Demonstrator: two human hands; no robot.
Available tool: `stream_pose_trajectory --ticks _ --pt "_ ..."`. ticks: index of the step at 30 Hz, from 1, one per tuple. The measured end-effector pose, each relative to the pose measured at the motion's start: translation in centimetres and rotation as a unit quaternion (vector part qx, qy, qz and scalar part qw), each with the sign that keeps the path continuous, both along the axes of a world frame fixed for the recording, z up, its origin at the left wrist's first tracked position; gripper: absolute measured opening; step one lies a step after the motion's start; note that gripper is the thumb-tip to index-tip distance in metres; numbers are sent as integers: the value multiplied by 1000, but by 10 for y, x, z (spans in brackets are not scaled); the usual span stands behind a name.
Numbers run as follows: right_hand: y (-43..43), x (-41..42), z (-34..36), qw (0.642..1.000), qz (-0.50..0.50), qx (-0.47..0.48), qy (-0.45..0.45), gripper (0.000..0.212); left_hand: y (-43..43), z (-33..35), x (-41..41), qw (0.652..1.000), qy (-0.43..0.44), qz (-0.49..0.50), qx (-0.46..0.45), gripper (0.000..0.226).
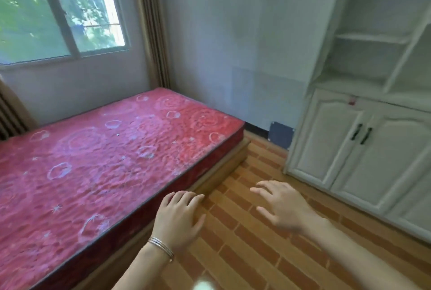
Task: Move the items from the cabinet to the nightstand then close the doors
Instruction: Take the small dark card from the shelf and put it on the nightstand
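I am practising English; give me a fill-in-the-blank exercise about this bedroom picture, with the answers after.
The lower cabinet doors are both ___.
Their handles are ___ in colour.
The bracelets sit on the ___ wrist.
The left hand and right hand hold ___.
Missing words: closed, black, left, nothing.

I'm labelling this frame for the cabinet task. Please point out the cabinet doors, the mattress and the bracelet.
cabinet doors [326, 142]: head view, panel of the door nearer the bed.
mattress [105, 149]: head view, middle of its red top.
bracelet [161, 246]: head view, bands across the wrist.
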State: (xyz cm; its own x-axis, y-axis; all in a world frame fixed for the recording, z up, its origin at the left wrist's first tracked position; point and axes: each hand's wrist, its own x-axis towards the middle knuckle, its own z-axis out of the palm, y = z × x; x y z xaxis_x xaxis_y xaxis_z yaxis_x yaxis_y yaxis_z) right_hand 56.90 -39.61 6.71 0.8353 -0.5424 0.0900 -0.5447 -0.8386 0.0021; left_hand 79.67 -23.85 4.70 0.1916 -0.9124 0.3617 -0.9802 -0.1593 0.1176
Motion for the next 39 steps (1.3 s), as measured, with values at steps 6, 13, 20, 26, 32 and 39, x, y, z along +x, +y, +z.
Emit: stream_pose_trajectory --ticks 6,13,20,26,32,39 --pt "-36 -104 80 993 -89 -40 -72 48 -112 73 -96 990 -21 -112 -77 43" --pt "-61 -182 110 975 -191 -81 -75 47 -200 100 -170 968 -23 -229 -101 44" --pt "-119 -223 137 952 -282 -113 -41 47 -300 125 -203 937 -30 -319 -139 49" --pt "-173 -237 175 929 -333 -153 -61 46 -386 173 -223 906 -33 -374 -194 47" --pt "-198 -278 180 900 -383 -191 -88 45 -444 191 -274 879 -36 -429 -202 46" --pt "-207 -368 155 869 -454 -181 -70 46 -480 179 -380 841 -23 -502 -198 47"
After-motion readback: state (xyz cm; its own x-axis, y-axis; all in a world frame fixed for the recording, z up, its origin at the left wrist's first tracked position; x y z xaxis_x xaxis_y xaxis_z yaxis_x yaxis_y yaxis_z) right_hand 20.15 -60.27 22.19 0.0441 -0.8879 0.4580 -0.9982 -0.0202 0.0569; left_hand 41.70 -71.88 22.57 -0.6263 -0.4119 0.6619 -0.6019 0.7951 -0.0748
